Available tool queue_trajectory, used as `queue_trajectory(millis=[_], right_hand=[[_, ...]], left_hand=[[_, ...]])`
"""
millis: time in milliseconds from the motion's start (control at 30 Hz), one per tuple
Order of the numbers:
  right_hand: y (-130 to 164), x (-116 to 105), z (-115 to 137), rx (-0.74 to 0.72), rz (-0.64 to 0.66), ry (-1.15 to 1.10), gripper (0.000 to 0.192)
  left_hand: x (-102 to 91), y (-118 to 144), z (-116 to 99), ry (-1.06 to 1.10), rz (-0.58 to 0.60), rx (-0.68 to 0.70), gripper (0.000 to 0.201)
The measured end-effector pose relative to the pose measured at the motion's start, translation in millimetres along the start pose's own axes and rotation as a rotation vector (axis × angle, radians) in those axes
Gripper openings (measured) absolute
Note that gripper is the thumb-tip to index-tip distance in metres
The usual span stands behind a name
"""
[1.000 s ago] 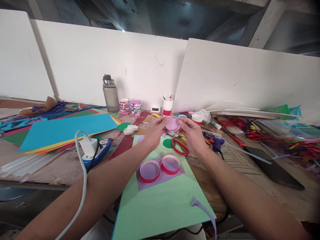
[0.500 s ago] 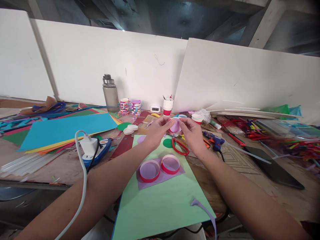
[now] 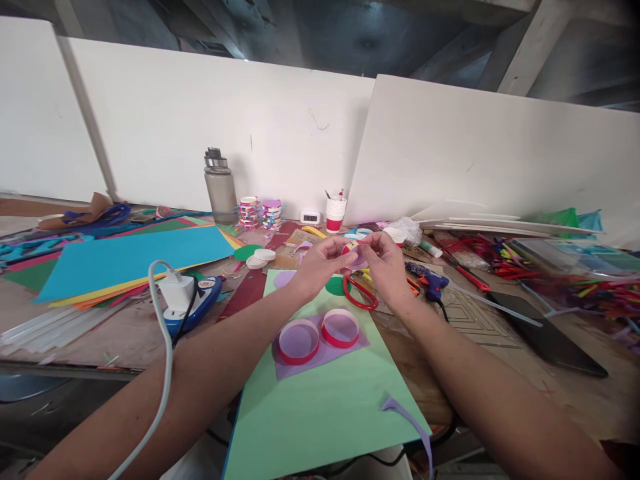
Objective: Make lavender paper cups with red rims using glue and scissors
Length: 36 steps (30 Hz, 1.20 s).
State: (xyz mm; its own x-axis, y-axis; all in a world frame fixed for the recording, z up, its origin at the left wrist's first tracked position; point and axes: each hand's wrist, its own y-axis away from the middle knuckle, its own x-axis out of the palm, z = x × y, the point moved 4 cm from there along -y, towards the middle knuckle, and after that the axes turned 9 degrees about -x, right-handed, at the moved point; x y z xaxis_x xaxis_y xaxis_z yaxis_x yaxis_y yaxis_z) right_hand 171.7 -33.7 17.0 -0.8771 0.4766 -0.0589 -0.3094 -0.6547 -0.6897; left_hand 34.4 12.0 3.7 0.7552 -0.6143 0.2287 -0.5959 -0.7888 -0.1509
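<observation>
The work table (image 3: 500,393) fills the lower frame, littered edge to edge, with white boards (image 3: 480,153) leaning behind it. At left centre lies a stack of coloured paper (image 3: 125,257) topped by a blue sheet. Running from bottom centre toward the middle is the green sheet (image 3: 320,407); on it rests a purple scrap carrying two red-rimmed rings (image 3: 320,335) side by side, touching. Red-handled scissors (image 3: 360,295) lie just above them, a blue glue gun (image 3: 433,283) to their right, and a grey water bottle (image 3: 220,187) stands against the boards, upper left of centre.

Smallest, and held up at frame centre, is the small red-and-purple round piece (image 3: 353,253). You have it between both hands, above the scissors and clear of the table. Your left hand (image 3: 320,263) pinches its left edge with fingertips closed on it; your right hand (image 3: 383,263) closes on its right edge likewise. It sits tilted, its purple face turned partly toward you, equally near both hands, directly between the fingertips.
</observation>
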Motion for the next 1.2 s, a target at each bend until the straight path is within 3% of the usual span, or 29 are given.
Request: queue_trajectory(millis=[200, 400, 600, 1200], right_hand=[[1, 0, 3, -0.023, 0.012, 0.018, 0.010], [2, 0, -2, 0.021, 0.020, -0.030, 0.014], [1, 1, -12, 0.145, 0.022, -0.109, 0.015], [0, 0, -14, 0.183, 0.031, -0.113, 0.011]], left_hand=[[1.3, 0, 1, 0.025, 0.023, 0.013, 0.058], [8.2, 3, 2, -0.009, 0.119, -0.049, 0.057], [6.7, 1, 7, -0.013, 0.107, -0.095, 0.057], [7.1, 1, 7, -0.014, 0.111, -0.092, 0.057]])
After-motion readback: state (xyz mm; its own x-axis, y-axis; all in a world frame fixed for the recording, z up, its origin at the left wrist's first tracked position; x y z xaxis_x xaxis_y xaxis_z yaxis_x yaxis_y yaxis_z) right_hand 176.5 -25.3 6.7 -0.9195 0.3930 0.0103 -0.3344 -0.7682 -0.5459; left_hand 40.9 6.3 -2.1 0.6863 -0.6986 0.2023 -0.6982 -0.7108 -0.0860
